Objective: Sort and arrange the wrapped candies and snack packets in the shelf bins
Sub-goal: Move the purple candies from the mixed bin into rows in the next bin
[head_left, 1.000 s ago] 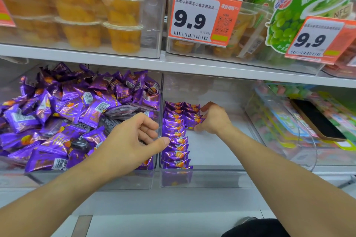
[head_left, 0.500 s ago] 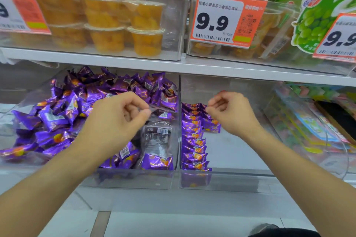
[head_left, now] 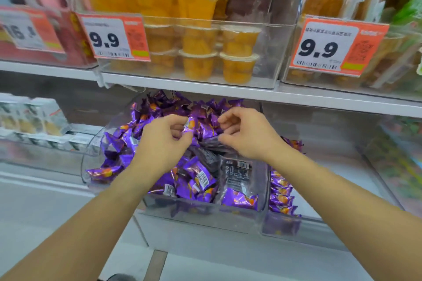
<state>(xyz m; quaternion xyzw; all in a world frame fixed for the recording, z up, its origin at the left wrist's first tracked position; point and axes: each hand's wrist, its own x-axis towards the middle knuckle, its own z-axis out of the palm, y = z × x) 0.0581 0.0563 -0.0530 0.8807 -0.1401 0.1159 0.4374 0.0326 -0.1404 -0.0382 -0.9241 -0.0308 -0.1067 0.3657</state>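
Observation:
A clear bin (head_left: 201, 214) on the lower shelf holds a loose heap of purple wrapped candies (head_left: 196, 178). Both hands hover over the heap. My left hand (head_left: 163, 143) pinches one purple candy (head_left: 190, 124) between thumb and fingers. My right hand (head_left: 247, 136) has curled fingers that pinch the edge of a dark see-through packet (head_left: 213, 143) lying on the pile. Another dark packet (head_left: 237, 172) stands against the bin's right wall. In the neighbouring bin on the right, a neat row of purple candies (head_left: 282, 198) runs front to back.
Above, a white shelf edge (head_left: 205, 89) carries a clear bin of orange jelly cups (head_left: 237, 64) and orange 9.9 price tags (head_left: 335, 47). Boxed goods (head_left: 29, 118) sit on the lower shelf at left. Colourful packets are blurred at far right.
My right hand left the neat row in the right bin and came over the heap. My left hand now pinches a candy. The view swung left and closer.

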